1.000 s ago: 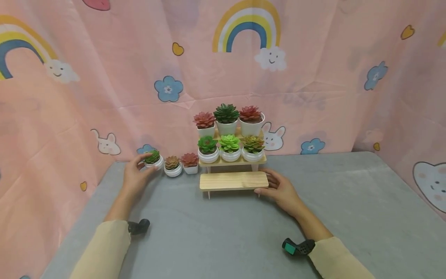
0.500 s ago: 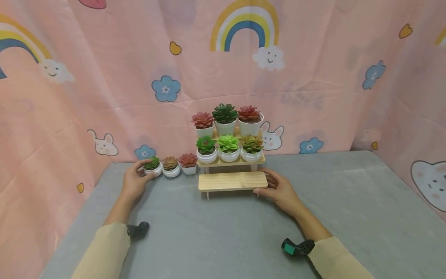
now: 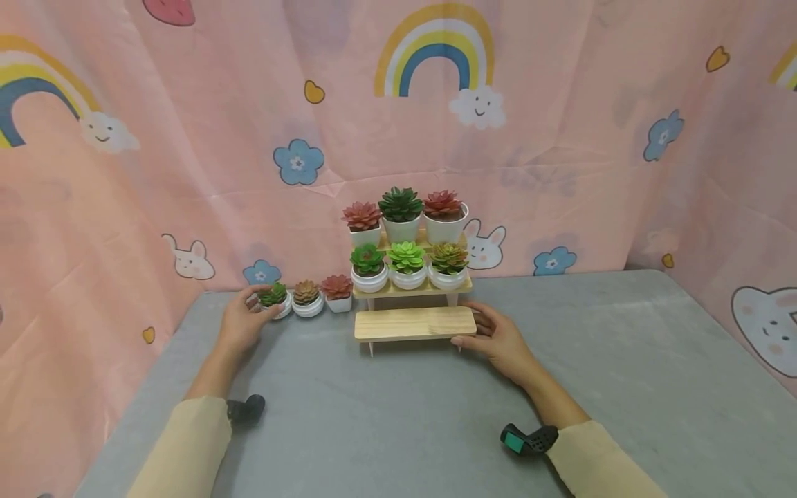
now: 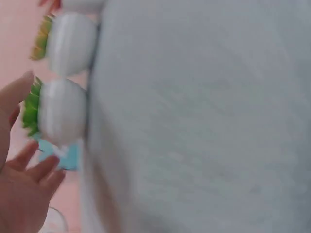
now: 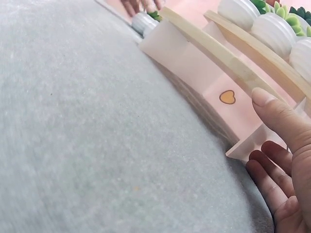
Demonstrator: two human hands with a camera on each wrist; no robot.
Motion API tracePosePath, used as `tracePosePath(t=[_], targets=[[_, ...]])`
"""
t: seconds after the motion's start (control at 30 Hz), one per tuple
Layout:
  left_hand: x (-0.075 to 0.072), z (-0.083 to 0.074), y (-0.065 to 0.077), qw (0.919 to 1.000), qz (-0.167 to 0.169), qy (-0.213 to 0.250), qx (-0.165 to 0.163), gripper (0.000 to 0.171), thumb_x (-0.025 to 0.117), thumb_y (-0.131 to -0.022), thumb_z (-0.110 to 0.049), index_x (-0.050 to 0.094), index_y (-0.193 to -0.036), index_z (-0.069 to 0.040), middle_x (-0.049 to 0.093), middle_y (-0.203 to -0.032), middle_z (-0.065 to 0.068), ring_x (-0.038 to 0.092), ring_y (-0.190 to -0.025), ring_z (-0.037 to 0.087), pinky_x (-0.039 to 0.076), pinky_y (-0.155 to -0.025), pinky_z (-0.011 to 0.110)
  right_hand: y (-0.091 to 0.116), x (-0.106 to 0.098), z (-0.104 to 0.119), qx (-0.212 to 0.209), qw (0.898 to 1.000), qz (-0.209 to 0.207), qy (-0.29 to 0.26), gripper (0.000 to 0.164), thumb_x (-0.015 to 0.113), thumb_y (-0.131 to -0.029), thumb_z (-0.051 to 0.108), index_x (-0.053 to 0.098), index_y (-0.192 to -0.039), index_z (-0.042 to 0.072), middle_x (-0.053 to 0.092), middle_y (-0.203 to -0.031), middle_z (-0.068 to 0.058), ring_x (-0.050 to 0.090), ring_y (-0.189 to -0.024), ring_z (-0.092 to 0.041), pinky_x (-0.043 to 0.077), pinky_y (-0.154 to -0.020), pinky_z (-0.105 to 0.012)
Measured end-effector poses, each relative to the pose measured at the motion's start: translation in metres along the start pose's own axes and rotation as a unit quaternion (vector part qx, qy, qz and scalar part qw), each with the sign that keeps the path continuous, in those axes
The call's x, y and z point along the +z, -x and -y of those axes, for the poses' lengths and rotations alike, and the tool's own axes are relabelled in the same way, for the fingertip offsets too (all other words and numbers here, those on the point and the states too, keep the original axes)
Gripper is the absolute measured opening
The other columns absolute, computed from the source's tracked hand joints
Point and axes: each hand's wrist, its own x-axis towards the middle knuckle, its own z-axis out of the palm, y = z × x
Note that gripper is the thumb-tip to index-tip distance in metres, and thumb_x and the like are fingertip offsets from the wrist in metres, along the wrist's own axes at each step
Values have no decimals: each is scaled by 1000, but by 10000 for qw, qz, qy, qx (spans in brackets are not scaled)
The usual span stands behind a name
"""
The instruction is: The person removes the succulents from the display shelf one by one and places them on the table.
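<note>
A small green succulent (image 3: 274, 297) in a round white pot stands at the left end of a short row on the table. My left hand (image 3: 243, 319) is around it; in the left wrist view, thumb and fingers (image 4: 41, 170) are spread beside the plant, apart from its pot (image 4: 63, 111). Beside it stand a brownish succulent (image 3: 307, 296) and a red succulent (image 3: 337, 290) in white pots. My right hand (image 3: 501, 340) holds the right end of the tiered wooden plant stand (image 3: 416, 324), thumb on the front board's edge, other fingers behind near its leg (image 5: 248, 143).
Several potted succulents fill the upper tiers, among them a dark green one (image 3: 401, 207) and a bright green one (image 3: 407, 259). The bottom board is bare. A grey cloth covers the table (image 3: 373, 422); a pink printed curtain (image 3: 218, 138) hangs behind.
The green succulent has come down from slightly raised to the table beside the brownish one, and my left hand has loosened around it. My right hand stays at the stand.
</note>
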Motion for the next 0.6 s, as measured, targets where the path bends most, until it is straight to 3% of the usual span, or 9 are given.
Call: tracePosePath(t=[0.13,0.27,0.6], targets=[[-5,-22,6,9985,-413,55,365,60,70,-96,-24,47,-149,-9,35,-162,20,33,-150,44,30,-122,60,0,0,0,28,10000,12,46,75,83,-85,21,45,-149,6,59,-140,-25,62,-126,-38,58,-90,-22],[-7,-43,10,9907,-739,270,1111,55,72,-94,-21,53,-143,-6,50,-153,20,46,-143,40,37,-119,57,-2,-2,-1,73,9999,15,104,76,82,-86,24,45,-149,8,59,-140,-24,63,-126,-37,57,-90,-22],[10,-101,32,9682,-693,1110,2130,35,71,-95,-17,66,-127,-4,62,-141,12,59,-130,28,45,-116,47,0,-1,0,122,9999,3,103,75,83,-85,24,46,-149,7,59,-141,-24,62,-126,-37,58,-92,-24]])
